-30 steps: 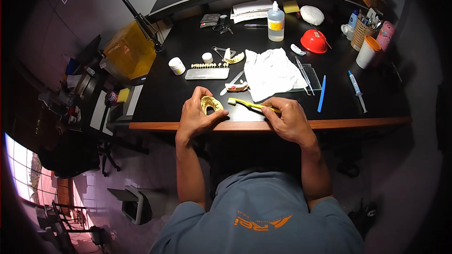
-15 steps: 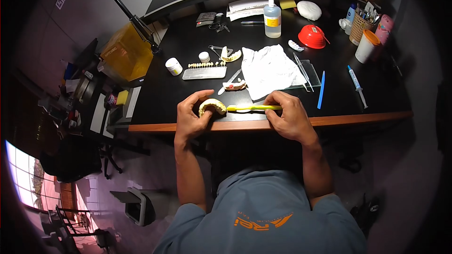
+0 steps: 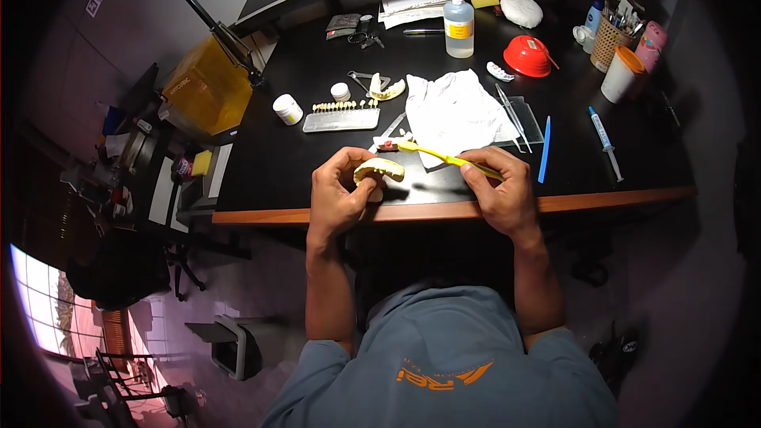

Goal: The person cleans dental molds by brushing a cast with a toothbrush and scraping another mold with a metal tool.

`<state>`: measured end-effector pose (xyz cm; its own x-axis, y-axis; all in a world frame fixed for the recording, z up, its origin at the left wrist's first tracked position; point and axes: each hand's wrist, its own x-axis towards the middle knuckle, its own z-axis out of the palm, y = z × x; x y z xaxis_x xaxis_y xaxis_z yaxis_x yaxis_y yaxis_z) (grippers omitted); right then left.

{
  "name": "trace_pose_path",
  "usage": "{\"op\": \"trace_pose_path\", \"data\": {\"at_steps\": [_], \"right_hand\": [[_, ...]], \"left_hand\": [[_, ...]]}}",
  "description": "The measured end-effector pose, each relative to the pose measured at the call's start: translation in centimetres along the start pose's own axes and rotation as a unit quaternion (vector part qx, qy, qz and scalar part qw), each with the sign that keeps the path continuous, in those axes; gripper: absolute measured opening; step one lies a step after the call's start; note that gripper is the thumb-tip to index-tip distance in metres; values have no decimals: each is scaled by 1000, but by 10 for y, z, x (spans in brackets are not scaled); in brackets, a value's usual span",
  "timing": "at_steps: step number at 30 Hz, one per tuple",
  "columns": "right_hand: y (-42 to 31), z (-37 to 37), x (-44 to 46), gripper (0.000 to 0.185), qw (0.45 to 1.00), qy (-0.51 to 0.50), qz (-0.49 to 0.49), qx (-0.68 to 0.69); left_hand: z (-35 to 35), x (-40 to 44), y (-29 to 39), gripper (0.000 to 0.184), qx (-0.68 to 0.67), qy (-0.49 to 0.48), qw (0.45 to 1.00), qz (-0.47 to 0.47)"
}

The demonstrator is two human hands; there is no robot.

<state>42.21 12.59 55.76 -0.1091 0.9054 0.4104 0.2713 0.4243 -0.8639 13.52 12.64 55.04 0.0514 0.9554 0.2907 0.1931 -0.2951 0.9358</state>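
Yellow toothbrush [image 3: 434, 154] in a pinch grip of the right hand [image 3: 507, 190]

Looks like a dental lab to me: a toothed dental cast [image 3: 380, 167] in the person's left hand [image 3: 339, 196], a tooth shade guide [image 3: 342, 120] and an arch model [image 3: 388, 92] on the black desk [image 3: 269, 177], tweezers [image 3: 512, 116] by a glass slab [image 3: 532, 116], a syringe [image 3: 604, 143] farther right.

Strong light from above pools on the middle of the dark surface [image 3: 261, 166], nearly bleaching the cloth [image 3: 452, 115]; a grey sheen and the toothbrush [image 3: 444, 157]'s soft shadow lie by the front edge. Beyond the left edge, dim purplish room, overexposed window [image 3: 40, 301]. Wide-angle bending curves the back edge; vignetting blackens the margins
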Motion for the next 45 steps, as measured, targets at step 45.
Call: {"op": "trace_pose_path", "data": {"at_steps": [45], "right_hand": [[3,2,3,19,992,-102,-64,-48]], "left_hand": [[-11,-6,10,97,59,-171,983,-45]]}}
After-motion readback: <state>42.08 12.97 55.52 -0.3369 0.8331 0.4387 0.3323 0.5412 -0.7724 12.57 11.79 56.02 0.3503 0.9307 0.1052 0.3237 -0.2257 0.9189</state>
